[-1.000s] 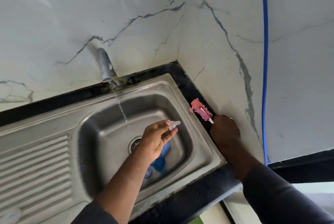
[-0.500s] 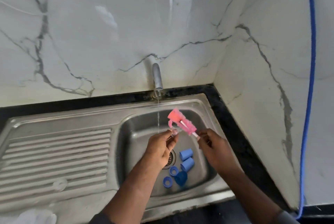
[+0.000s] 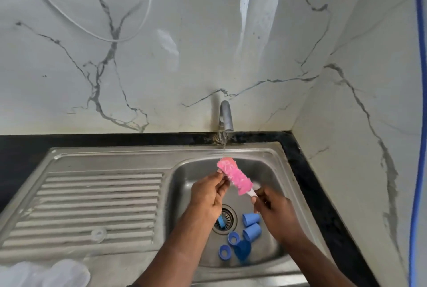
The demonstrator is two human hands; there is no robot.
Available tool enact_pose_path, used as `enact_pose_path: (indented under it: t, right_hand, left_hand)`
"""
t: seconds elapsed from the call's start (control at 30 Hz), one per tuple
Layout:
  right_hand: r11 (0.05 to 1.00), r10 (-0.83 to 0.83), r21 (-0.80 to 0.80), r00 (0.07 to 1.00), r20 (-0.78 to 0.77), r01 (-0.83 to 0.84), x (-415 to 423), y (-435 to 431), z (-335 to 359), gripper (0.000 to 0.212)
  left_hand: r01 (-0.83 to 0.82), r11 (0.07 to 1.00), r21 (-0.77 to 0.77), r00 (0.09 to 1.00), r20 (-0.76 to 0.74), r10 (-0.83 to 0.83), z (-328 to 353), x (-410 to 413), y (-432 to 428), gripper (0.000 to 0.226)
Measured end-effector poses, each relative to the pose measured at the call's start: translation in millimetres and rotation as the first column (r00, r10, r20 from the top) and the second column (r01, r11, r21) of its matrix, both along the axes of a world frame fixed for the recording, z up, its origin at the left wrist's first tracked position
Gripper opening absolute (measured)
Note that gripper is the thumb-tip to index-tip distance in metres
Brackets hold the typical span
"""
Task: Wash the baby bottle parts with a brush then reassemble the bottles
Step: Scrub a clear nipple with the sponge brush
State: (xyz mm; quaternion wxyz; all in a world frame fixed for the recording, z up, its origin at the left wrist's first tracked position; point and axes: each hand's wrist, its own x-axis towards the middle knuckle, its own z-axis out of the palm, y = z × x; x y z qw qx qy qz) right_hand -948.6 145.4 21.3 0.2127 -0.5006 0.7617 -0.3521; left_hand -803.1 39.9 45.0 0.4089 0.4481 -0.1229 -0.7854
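Observation:
Over the sink basin (image 3: 272,171), my right hand (image 3: 275,212) grips the white handle (image 3: 251,192) of a pink sponge brush (image 3: 234,176). The brush head points up and left, under the thin water stream. My left hand (image 3: 208,194) pinches a small clear nipple against the brush head; the nipple is almost hidden by my fingertips and the sponge. On the basin floor lie two blue caps (image 3: 250,218), two blue rings (image 3: 233,238) and a blue dome-shaped piece (image 3: 242,249). Another blue ring (image 3: 220,220) shows beside the drain, partly under my left wrist.
The tap (image 3: 225,115) runs above the back of the basin. A ribbed drainboard (image 3: 97,198) lies to the left, with a clear disc (image 3: 99,233) on it. Clear bottle bodies (image 3: 46,273) sit at the bottom left. The black counter edge (image 3: 307,182) and marble wall close off the right.
My right hand picked the pink brush up from the counter at the right and carried it over the basin to the nipple in my left hand. The view swung left.

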Motion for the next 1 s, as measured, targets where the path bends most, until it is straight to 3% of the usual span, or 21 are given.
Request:
enact_pose_path:
  t: [0.17, 0.33, 0.5, 0.7, 0.87, 1.0]
  right_hand:
    - [0.998, 0.008, -0.065, 0.996, 0.085, -0.002, 9, -13, 1, 0.012]
    - [0.995, 0.090, -0.048, 0.986, 0.143, -0.084, 2, -2, -9, 0.013]
    - [0.990, 0.108, -0.113, 0.981, 0.164, -0.090, 1, -14, -6, 0.012]
    - [0.967, 0.163, -0.232, 0.956, 0.245, -0.106, 1, -20, -1, 0.013]
    - [0.954, 0.189, -0.277, 0.944, 0.268, -0.113, 2, -26, 3, 0.012]
    - [0.948, 0.207, -0.294, 0.937, 0.282, -0.121, 2, -28, 5, 0.015]
  left_hand:
    - [0.110, 0.993, -0.039, 0.991, 0.076, -0.107, 0, -4, 17, 0.009]
    - [0.018, 0.997, 0.068, 0.999, -0.051, -0.014, 6, 7, 2, 0.013]
    - [-0.017, 0.997, 0.074, 0.995, -0.100, 0.024, 17, -6, 6, 0.010]
    - [0.125, 0.991, -0.044, 0.992, -0.007, -0.126, 14, -7, 3, 0.016]
    - [0.138, 0.988, -0.066, 0.990, 0.039, -0.136, 17, -6, 12, 0.009]
    - [0.136, 0.988, -0.074, 0.989, 0.077, -0.130, 19, -7, 18, 0.024]
